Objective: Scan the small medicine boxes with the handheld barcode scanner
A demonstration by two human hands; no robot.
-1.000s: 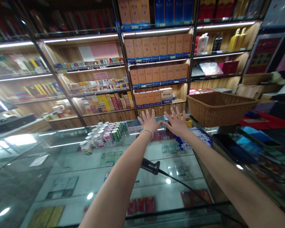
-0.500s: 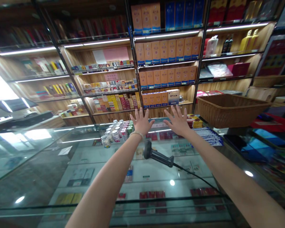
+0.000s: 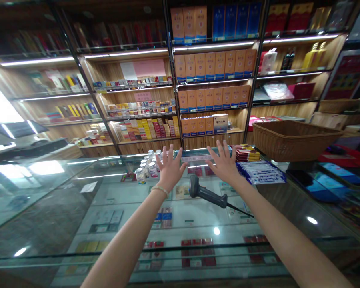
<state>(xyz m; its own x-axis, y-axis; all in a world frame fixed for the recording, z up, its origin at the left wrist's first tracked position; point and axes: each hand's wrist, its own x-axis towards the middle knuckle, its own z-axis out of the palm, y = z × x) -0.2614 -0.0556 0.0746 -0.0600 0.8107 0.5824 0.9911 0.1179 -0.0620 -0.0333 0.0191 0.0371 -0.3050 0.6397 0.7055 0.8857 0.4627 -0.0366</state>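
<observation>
My left hand (image 3: 170, 170) stretches out over the glass counter (image 3: 108, 200), palm down, fingers spread and holding nothing. A light bracelet circles its wrist. Just left of it, partly hidden behind it, stand several small white-lidded jars (image 3: 146, 168). My right hand (image 3: 225, 165) is also spread and bare, close to the blue-and-white packets (image 3: 262, 174). Between my forearms lies a dark handheld barcode scanner (image 3: 208, 194), its cable running right under my right forearm. Whether either hand touches the glass I cannot tell.
A brown wicker basket (image 3: 294, 140) stands at the right end of the counter. Red-and-yellow packs (image 3: 246, 153) are stacked beside the packets. White paper (image 3: 89, 187) lies at the left. Behind, lit shelves hold boxed goods (image 3: 214, 98). Cartons show beneath the glass.
My left hand has shifted left and slightly down, now covering part of the jars. My right hand stays spread, a little lower. The view has shifted slightly.
</observation>
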